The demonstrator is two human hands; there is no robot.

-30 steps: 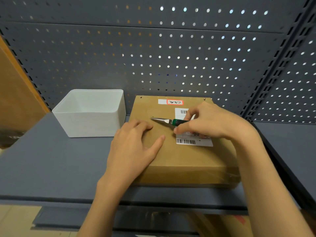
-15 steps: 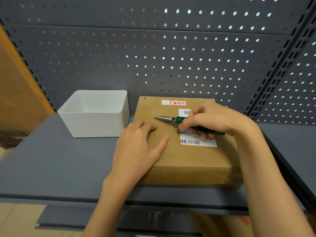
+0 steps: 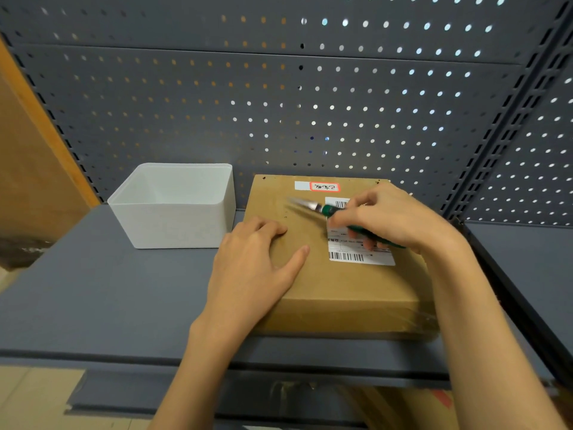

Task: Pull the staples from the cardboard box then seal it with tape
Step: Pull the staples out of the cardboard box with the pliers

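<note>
A flat brown cardboard box (image 3: 347, 283) lies on the grey shelf, with a white barcode label and a small red-edged sticker on top. My left hand (image 3: 257, 268) rests flat on the box's left side, fingers spread. My right hand (image 3: 387, 218) grips a green-handled tool (image 3: 328, 210) whose thin metal tip (image 3: 297, 202) points left over the box top and looks blurred. Small dark marks show near the far corners and by the tip; I cannot tell if they are staples or holes.
An open white plastic bin (image 3: 173, 209) stands left of the box on the grey shelf (image 3: 108, 290). A perforated grey back panel (image 3: 279, 103) rises behind. A slotted upright (image 3: 496, 150) runs at the right. More cardboard shows below the shelf edge.
The right hand has lifted the tool's tip slightly and it now blurs with motion. The left hand stays pressed on the box. The camera has shifted a little.
</note>
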